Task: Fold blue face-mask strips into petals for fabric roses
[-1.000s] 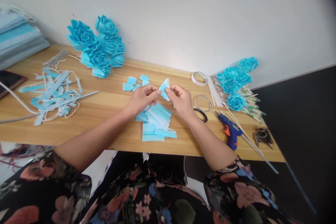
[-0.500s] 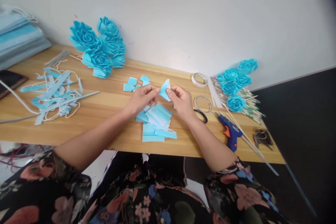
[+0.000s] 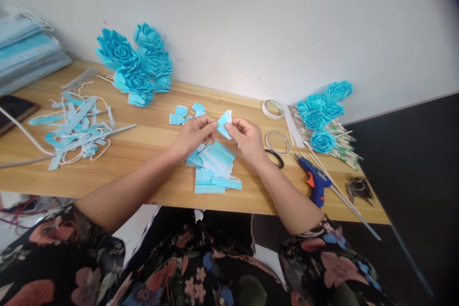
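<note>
Between my hands is a small blue and white piece of mask fabric [image 3: 224, 126], folded and held above the table. My left hand [image 3: 195, 133] pinches its left edge between thumb and fingers. On its right side, the thumb and index finger of my right hand [image 3: 249, 139] grip the piece. Right below lies a loose pile of cut blue fabric pieces [image 3: 214, 165]. Behind my left hand are several smaller pieces with trimmed corners [image 3: 176, 118], partly covered by the fingers.
Blue fabric roses [image 3: 124, 55] stand at the back left, with more roses [image 3: 317, 110] at right. Strips and ear loops [image 3: 79, 126] lie tangled at left, near stacked masks [image 3: 28, 52]. To the right are tape rolls [image 3: 273, 110], a blue glue gun [image 3: 315, 179] and sticks [image 3: 344, 196].
The fabric piece has turned slightly between my fingers, and its white edge sits a little differently. Both hands stay in almost the same place.
</note>
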A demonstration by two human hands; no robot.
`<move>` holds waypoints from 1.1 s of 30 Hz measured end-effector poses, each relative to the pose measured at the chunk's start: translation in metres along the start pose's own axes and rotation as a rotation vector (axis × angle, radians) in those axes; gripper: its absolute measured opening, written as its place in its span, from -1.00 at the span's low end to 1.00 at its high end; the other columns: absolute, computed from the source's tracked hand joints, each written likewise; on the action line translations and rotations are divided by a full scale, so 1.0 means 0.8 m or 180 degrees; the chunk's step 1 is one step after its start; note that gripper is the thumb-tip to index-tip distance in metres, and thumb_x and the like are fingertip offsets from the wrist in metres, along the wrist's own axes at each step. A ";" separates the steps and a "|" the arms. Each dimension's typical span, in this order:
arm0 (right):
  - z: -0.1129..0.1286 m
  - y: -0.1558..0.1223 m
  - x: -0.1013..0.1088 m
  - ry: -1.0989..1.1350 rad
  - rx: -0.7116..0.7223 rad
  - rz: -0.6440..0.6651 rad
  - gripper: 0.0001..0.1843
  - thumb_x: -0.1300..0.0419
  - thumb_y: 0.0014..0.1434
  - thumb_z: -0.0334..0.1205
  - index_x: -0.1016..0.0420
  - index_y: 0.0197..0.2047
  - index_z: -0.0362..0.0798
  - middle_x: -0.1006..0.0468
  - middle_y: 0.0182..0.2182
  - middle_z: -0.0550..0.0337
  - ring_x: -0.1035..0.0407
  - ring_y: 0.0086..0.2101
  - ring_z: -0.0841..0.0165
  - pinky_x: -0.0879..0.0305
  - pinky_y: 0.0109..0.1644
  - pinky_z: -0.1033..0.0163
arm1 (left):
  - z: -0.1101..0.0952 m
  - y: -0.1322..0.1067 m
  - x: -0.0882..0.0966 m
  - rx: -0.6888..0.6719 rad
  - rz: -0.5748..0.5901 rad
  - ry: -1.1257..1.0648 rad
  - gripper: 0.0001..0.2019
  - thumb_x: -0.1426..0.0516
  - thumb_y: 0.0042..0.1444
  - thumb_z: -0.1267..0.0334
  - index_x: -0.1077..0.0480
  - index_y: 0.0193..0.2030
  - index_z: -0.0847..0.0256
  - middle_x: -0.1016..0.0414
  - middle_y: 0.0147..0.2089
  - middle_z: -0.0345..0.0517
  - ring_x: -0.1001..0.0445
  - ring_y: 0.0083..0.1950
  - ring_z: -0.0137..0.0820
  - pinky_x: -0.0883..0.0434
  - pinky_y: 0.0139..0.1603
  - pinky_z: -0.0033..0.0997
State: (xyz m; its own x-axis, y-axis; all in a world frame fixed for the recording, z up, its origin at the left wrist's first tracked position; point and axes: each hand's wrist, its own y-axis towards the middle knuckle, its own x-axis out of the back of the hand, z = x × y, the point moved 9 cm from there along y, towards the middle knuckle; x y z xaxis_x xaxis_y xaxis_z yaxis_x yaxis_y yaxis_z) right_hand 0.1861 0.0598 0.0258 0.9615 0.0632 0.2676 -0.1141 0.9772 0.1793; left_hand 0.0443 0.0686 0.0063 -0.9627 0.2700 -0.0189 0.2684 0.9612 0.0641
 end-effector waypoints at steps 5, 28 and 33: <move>-0.002 0.001 -0.002 -0.0012 0.0032 0.0037 -0.66 -0.26 0.15 0.07 -0.43 -0.41 -0.04 -0.34 -0.58 0.34 -0.14 -0.54 0.48 -0.10 -0.43 0.31 | 0.002 0.000 -0.001 -0.0062 0.0062 -0.0004 -0.69 -0.16 0.20 0.06 -0.34 -0.46 0.24 -0.42 -0.55 -0.21 -0.28 -0.56 -0.57 -0.23 -0.52 -0.55; 0.005 0.001 0.002 0.0290 0.0190 0.0044 -0.63 -0.14 0.25 0.16 -0.45 -0.31 0.01 -0.48 -0.43 0.25 -0.37 -0.38 0.39 -0.34 -0.23 0.25 | 0.004 -0.003 -0.006 0.0100 0.0125 0.0286 -0.74 -0.20 0.13 0.15 -0.41 -0.50 0.24 -0.39 -0.58 -0.22 -0.28 -0.56 -0.56 -0.23 -0.50 -0.53; -0.005 0.003 0.000 0.0413 0.0080 0.0083 -0.63 -0.25 0.16 0.04 -0.42 -0.05 0.03 -0.48 -0.44 0.31 -0.34 -0.44 0.45 -0.30 -0.32 0.29 | 0.005 -0.003 -0.006 0.0139 0.0103 0.0304 -0.75 -0.20 0.12 0.16 -0.42 -0.49 0.24 -0.40 -0.58 -0.22 -0.28 -0.56 -0.56 -0.22 -0.51 -0.53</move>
State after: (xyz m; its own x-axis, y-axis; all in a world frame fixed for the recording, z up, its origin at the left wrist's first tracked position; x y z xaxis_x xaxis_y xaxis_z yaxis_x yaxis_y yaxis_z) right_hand 0.1867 0.0632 0.0225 0.9822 0.1157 0.1480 -0.1441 0.9695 0.1981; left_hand 0.0480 0.0650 0.0021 -0.9519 0.2963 0.0777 0.2986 0.9542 0.0196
